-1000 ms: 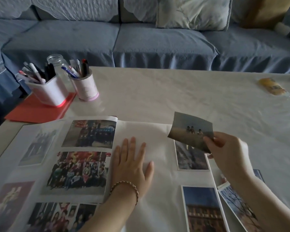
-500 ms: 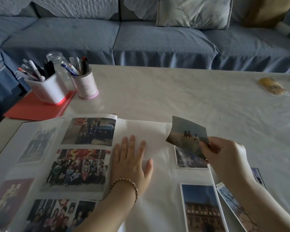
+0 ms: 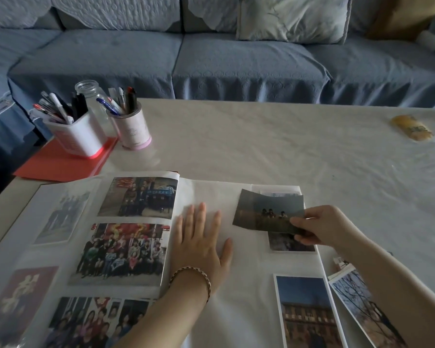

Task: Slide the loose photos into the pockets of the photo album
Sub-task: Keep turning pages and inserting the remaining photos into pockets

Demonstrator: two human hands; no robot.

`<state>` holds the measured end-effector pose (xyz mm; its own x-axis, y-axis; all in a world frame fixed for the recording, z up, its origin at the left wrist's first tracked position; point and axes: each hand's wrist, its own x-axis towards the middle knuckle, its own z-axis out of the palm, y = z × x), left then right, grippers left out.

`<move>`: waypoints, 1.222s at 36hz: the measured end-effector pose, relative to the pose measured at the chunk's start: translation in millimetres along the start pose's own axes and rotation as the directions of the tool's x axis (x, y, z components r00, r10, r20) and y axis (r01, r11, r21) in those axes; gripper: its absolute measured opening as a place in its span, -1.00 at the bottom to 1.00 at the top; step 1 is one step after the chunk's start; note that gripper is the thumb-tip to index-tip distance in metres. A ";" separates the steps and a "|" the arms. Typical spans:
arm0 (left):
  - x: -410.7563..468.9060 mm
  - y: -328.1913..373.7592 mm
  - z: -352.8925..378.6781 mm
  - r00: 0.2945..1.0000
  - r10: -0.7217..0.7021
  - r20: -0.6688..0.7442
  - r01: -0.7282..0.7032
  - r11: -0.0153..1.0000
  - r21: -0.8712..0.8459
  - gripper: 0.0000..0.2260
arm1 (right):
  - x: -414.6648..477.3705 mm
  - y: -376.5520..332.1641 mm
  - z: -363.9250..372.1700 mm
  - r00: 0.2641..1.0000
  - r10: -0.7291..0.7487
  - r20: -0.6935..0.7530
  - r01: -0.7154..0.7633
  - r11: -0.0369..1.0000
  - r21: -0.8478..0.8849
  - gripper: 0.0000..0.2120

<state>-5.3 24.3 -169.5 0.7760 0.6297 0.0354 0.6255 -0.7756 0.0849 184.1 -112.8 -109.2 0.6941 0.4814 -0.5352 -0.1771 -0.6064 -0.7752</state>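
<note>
- A pale, cloth-covered table [image 3: 261,146] fills the view in front of you, with a blue sofa [image 3: 236,66] along its far side.
- The photo album [image 3: 236,310] lies open at the near edge, its left and near parts cut off by the frame. The left-page pictures are dim, and their detail is too small to make out.
- Your left hand [image 3: 201,244] lies flat on the right page just beside the spine, fingers straight and spread.
- Your right hand [image 3: 324,229] pinches the near right corner of a dark loose photo [image 3: 266,212] between thumb and fingers. It sits over the far right pocket and hides most of the picture there. You cannot tell whether its edge touches the page.
- Other prints [image 3: 357,302] lie just right of the album, partly under your right forearm.
- At the far left a white pen pot [image 3: 78,136] stands on a red folder [image 3: 60,162], with a glass jar [image 3: 91,94] and a round pen pot [image 3: 133,129] beside it. A yellow packet [image 3: 412,128] sits at the far right, and bare cloth stretches between.
</note>
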 end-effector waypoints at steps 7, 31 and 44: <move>1.0 2.2 -5.7 1.000 -0.006 0.029 0.007 0.999 -0.035 -0.47 | 18.9 -23.0 6.0 0.985 -0.048 0.163 0.065 0.993 -0.099 -0.94; -1.9 -62.0 -62.8 0.962 -0.058 0.267 0.053 0.998 0.024 -0.39 | 25.6 -16.9 61.7 0.973 -0.214 -0.084 0.194 0.961 -0.199 -0.84; -8.0 -65.9 -55.9 0.988 -0.078 0.134 0.101 0.980 -0.170 -0.40 | 25.3 -41.9 77.7 0.999 -0.012 0.046 0.012 1.000 0.007 -0.90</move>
<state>-57.2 72.8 -119.8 0.7286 0.6768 -0.1052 0.6775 -0.6895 0.2561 154.8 -26.0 -116.3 0.6635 0.5175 -0.5404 -0.1735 -0.5961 -0.7839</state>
